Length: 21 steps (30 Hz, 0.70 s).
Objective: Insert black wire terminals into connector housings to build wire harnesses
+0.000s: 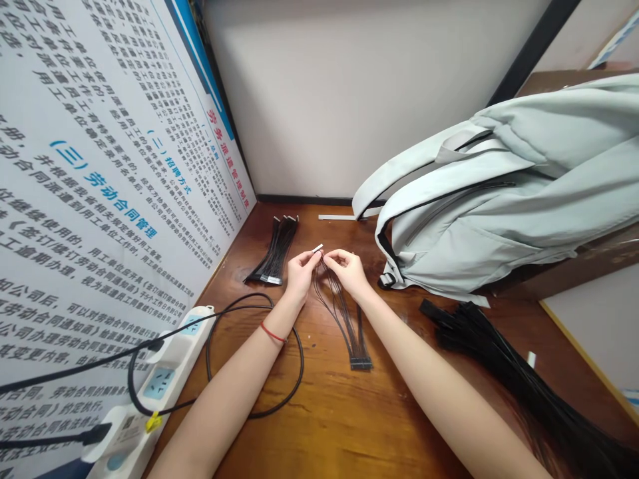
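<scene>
My left hand (pixel 301 275) pinches a small white connector (pixel 317 248) between its fingertips. My right hand (pixel 347 271) meets it from the other side, its fingers closed on the top of a thin black wire harness (pixel 340 309). That harness fans down the wooden desk (pixel 319 426) to a black multi-pin connector (pixel 360 362). A second bundle of black wires with connectors (pixel 273 251) lies to the left of my left hand, not touching it. A red string circles my left wrist.
A long black wire bundle (pixel 499 359) lies at the right, below a pale grey backpack (pixel 489 193). A white power strip (pixel 150 392) with plugged-in cords and a looped black cable (pixel 259 359) sits at the left, against a printed wall poster (pixel 114 166).
</scene>
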### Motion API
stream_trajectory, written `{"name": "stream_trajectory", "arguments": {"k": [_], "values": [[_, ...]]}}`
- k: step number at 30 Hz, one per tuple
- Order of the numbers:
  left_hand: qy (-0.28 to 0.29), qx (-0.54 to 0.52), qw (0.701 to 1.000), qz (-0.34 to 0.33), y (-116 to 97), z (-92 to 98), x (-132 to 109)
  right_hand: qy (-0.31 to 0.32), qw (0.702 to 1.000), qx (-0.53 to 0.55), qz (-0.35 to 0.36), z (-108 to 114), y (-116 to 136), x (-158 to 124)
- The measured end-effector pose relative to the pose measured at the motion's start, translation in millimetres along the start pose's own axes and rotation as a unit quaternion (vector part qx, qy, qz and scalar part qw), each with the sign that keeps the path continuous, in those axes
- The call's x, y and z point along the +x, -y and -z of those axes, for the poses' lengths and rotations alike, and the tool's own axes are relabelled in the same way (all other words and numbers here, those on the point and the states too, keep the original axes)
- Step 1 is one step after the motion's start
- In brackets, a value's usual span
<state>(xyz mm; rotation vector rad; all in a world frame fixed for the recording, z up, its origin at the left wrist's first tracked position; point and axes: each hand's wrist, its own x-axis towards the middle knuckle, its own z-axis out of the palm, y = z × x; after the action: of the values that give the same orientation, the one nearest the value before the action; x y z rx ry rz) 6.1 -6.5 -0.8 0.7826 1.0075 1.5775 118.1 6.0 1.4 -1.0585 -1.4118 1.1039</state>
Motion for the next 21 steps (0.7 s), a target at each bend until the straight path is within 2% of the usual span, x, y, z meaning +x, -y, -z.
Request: {"name": "stream_trajectory", "arguments": {"k": [8,21], "values": [[0.002,-0.043,0.999,0.025,0.8,1.5,2.7,0.036,0.999,-0.033,-0.011,-2.5,-1.7,-0.1],[-0.005,-0.042,0.999,0.018,0.9,0.8,2.0,0.038,0.999,-0.022,-0.013,0.1,-1.4,-1.0]]}}
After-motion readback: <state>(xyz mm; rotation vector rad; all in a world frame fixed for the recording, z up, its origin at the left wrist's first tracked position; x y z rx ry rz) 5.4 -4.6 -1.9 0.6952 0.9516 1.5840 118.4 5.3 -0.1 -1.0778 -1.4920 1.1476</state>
